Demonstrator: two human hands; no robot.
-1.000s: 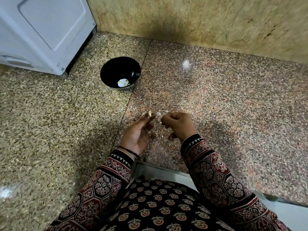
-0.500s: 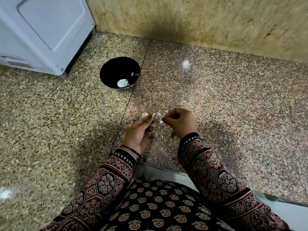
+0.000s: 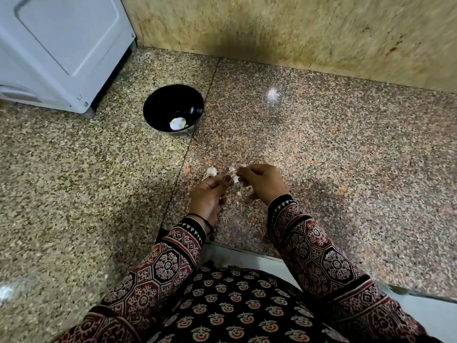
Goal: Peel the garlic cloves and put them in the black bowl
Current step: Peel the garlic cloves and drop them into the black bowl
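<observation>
The left hand [image 3: 207,194] is pinching a garlic clove [image 3: 234,179] steady while the right hand [image 3: 262,184] is nipping its skin to strip it, the black bowl [image 3: 158,105] waiting at eleven o'clock, within easy reach.

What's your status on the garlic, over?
Left hand and right hand both pinch one small pale garlic clove. Round black bowl holds few peeled cloves. Another pale garlic piece lies by left hand; nothing blocks the bowl.

I see open granite floor [image 3: 321,157] running forward-left to the black bowl [image 3: 166,101]; a white appliance [image 3: 61,45] stands near its left, a wall [image 3: 296,28] behind.
</observation>
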